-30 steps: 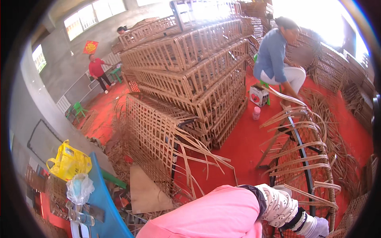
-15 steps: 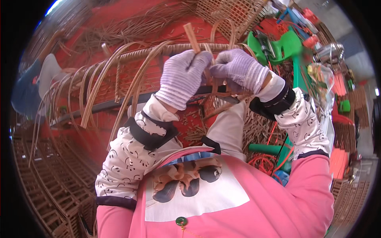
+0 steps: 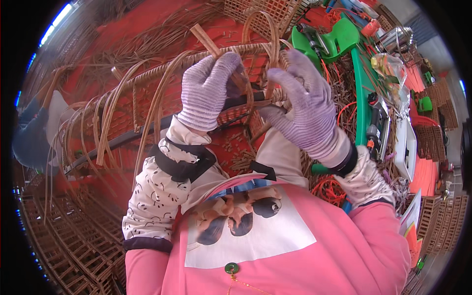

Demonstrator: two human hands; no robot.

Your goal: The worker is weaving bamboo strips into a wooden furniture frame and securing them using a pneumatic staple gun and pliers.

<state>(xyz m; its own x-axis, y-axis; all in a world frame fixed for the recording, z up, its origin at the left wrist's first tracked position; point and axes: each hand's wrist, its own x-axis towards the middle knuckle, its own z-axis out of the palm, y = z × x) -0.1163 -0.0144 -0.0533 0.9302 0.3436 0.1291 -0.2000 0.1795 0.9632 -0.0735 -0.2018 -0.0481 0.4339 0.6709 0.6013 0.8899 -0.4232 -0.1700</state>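
Note:
My left hand (image 3: 204,93), in a purple-and-white striped glove, is closed around a flat brown rattan strip (image 3: 205,40), whose end sticks up above the fist. Close by on the right, my right hand (image 3: 310,105) wears a matching glove; its fingers and thumb are apart and nothing shows in them. Both hands are over a woven rattan frame (image 3: 162,67) with a wrapped rim, a dark flat bar (image 3: 132,138) and several long looped strips (image 3: 114,110). The strip's lower part is partly hidden behind my left fingers.
A green plastic stool (image 3: 339,39) with a power tool (image 3: 314,39) on it stands at the upper right. Another tool (image 3: 374,123) lies beside a white tray (image 3: 405,147). Rattan offcuts and orange hose (image 3: 328,191) cover the floor. Another person's blue-clad leg (image 3: 34,130) is at far left.
My right hand has come away from my left, moving right and toward me, its fingers opening. My left hand has shifted slightly left, still gripping the strip, which leans more leftward. The view has shifted.

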